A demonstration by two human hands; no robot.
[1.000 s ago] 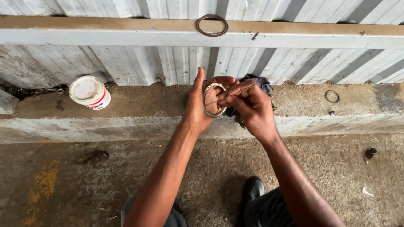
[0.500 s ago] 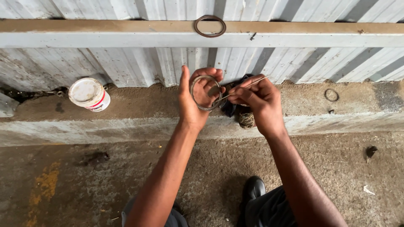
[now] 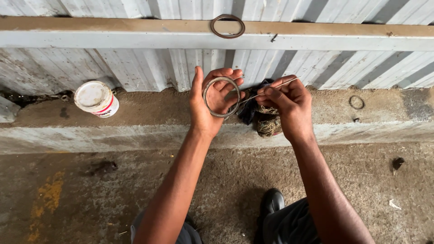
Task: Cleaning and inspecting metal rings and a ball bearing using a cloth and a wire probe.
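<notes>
Fingers of the left hand [image 3: 209, 101] curl around a grey metal wire ring [image 3: 221, 96], held upright above the concrete ledge [image 3: 149, 113]. Right hand [image 3: 287, 106] pinches a thin straight wire [image 3: 271, 89] touching the ring's edge. Good practice, I judge: keep the ring steady and the wire taut.

The ring [image 3: 221, 96] in the left grip looks like dull grey metal, smooth. The right grip pinches a thin, pale, stiff strand [image 3: 275, 88]. Just below it lies a coarse, fibrous twine ball [image 3: 268, 121] against dark cloth [image 3: 247, 113]. The ledge [image 3: 153, 113] beneath is rough, gritty concrete; behind stands matt corrugated sheet metal [image 3: 135, 68].
</notes>
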